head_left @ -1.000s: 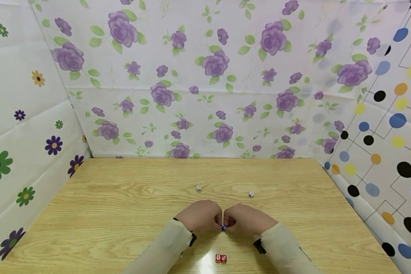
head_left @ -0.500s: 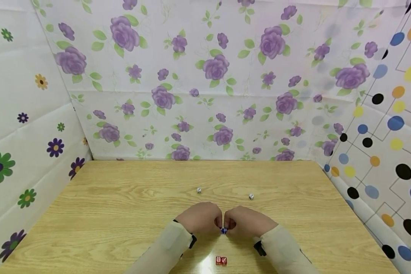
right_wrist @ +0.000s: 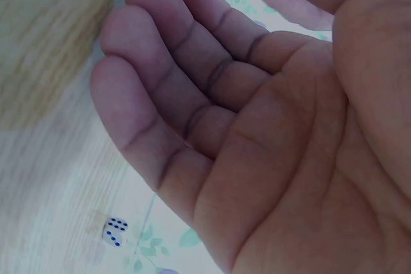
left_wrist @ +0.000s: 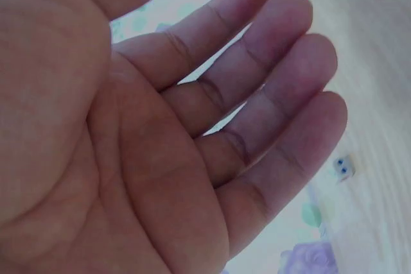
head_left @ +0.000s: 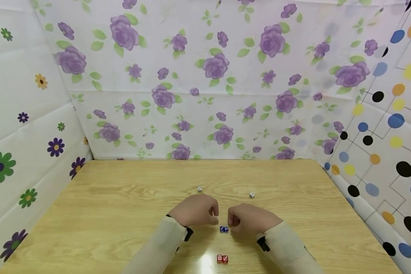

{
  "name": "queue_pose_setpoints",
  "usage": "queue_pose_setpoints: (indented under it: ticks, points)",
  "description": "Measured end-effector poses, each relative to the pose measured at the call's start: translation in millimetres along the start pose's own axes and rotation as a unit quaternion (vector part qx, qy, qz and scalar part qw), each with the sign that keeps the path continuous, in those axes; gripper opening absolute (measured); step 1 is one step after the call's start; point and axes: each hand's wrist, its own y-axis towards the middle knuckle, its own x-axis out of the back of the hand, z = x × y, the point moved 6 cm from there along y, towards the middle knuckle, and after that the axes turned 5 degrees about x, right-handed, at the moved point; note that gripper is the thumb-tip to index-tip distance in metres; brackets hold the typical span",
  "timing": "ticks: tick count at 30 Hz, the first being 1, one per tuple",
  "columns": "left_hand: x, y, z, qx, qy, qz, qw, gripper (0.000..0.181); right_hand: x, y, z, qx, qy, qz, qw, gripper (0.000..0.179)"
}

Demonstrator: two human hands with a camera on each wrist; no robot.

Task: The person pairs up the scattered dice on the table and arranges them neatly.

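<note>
**The blue dice [head_left: 224, 229] lie free, but my right hand [head_left: 252, 219] is very near**

The blue dice are on the table [head_left: 130, 213], side by side. If they are the centre of a clock, my left hand [head_left: 194, 211] is at ten o'clock, apart from them. My right hand is between two and three, just beside; whether it touches them, I cannot tell. The fingers [left_wrist: 302, 68] of both hands are loosely bent and hold nothing.

The main danger, I think, is a sideways brush of my right hand, which could turn one die or split the pair. A low right sleeve [head_left: 291, 243] might also bump the red dice [head_left: 222, 259] at six o'clock. The white die [head_left: 199, 189] at eleven and the other white die [head_left: 252, 195] past one seem safer.

I see no container; all these dice lie directly on the table.
</note>
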Motion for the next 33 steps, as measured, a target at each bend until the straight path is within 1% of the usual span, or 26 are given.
queue_pose_setpoints:
  ticks: [2, 4, 8, 10, 12, 15, 19, 22, 25, 28, 31, 33]
  points:
    - [6.5, -1.7, 1.9, 0.011, -0.004, -0.006, 0.9999, 0.011, 4, -1.0, 0, -0.001, -0.005, -0.008, 1.0, 0.009]
    - [12.7, -3.8, 4.6, 0.022, -0.004, -0.02, 0.9996, 0.015, 6, -0.7, -1, -0.002, -0.013, -0.022, 0.9997, 0.01]
    - [22.5, -5.7, 9.5, 0.033, -0.003, -0.062, 0.9975, 0.018, 11, -0.8, -4, -0.015, -0.029, -0.056, 0.9979, 0.01]
    - [25.4, -5.3, 12.0, 0.038, -0.003, -0.083, 0.9958, 0.021, 14, -1.5, -7, -0.025, -0.035, -0.078, 0.996, 0.005]
    - [26.6, -4.6, 15.5, 0.045, -0.01, -0.1, 0.994, 0.025, 18, -2.9, -10, -0.035, -0.042, -0.104, 0.9931, 0.006]
    - [26.4, -2.8, 23.5, 0.058, -0.034, -0.121, 0.9904, 0.032, 25, -6.7, -13, -0.05, -0.056, -0.156, 0.985, 0.012]
    - [23.9, -0.2, 36.7, 0.077, -0.06, -0.144, 0.9847, 0.041, 38, -14.3, -21, -0.066, -0.061, -0.232, 0.9685, 0.012]
    - [21.8, 2.6, 45.8, 0.094, -0.065, -0.152, 0.9818, 0.046, 46, -19.4, -29, -0.07, -0.067, -0.265, 0.9595, 0.012]
    - [20.0, 6.9, 53.2, 0.103, -0.066, -0.155, 0.9804, 0.049, 52, -23.0, -39, -0.079, -0.091, -0.268, 0.9558, 0.014]
    - [20.0, 11.2, 57.2, 0.103, -0.062, -0.155, 0.9806, 0.049, 57, -25.7, -50, -0.096, -0.118, -0.251, 0.9558, 0.017]
    - [19.9, 15.5, 60.7, 0.104, -0.047, -0.151, 0.9819, 0.046, 58, -26.1, -61, -0.118, -0.131, -0.221, 0.9594, 0.021]
    - [19.3, 18.1, 62.8, 0.108, -0.035, -0.147, 0.9826, 0.044, 57, -24.6, -66, -0.126, -0.127, -0.2, 0.9632, 0.022]
